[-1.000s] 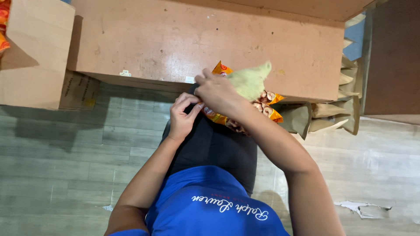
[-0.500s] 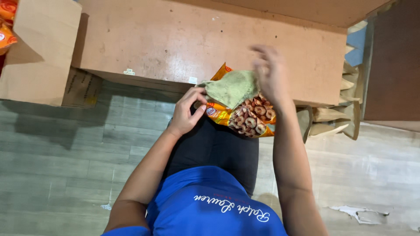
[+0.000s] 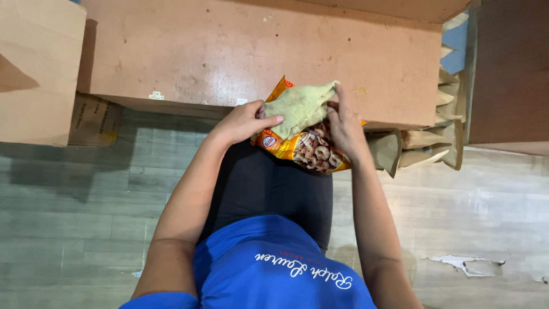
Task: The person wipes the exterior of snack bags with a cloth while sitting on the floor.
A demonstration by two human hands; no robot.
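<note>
Head view: the left hand steadies an orange snack packet on the lap at the near edge of the brown surface, fingers pressed together on its left side. The right hand presses a greenish cloth onto the packet, fingers extended together. Wiping well calls, I judge, for a firm left-hand hold and flat strokes. Paper bags stand right.

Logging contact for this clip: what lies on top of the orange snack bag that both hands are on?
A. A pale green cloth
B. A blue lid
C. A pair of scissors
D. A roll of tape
A: a pale green cloth is spread over the upper part of the snack bag, with the left hand and right hand at its two sides.
</note>
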